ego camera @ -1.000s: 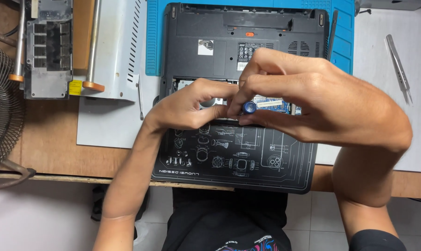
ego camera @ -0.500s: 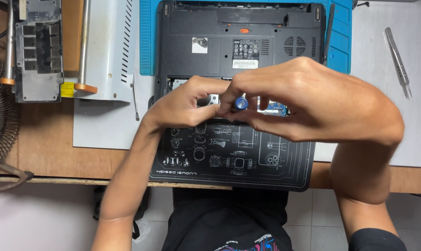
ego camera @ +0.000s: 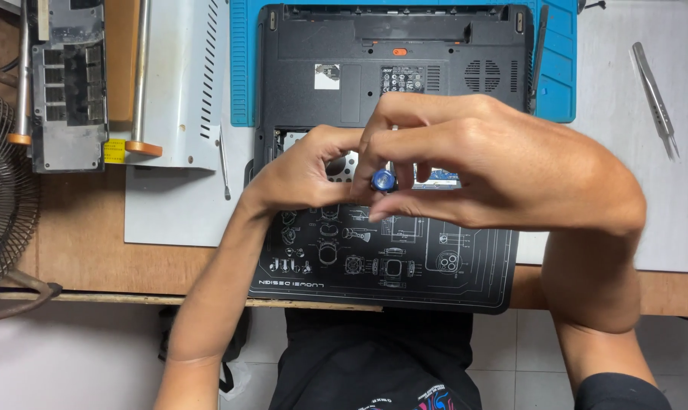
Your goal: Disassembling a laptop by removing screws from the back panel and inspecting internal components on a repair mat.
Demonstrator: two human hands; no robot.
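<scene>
The right hand (ego camera: 496, 163) is curled closed around a blue-capped screwdriver (ego camera: 383, 180), held upright over the laptop's (ego camera: 359, 68) open bay. The left hand (ego camera: 302, 175), fingers pinched narrow, steadies its tip there.

Work surface is a brown wooden bench (ego camera: 78, 243). Directly on it: a pale grey mat (ego camera: 177, 209) across the middle and right, a blue mat (ego camera: 241, 68) at the rear, and a black printed mat (ego camera: 382, 266) at the front edge. A metal-cased unit (ego camera: 66, 91) and a wire fan guard (ego camera: 2, 197) sit at left. Tweezers (ego camera: 655, 99) lie on the grey mat, right.
</scene>
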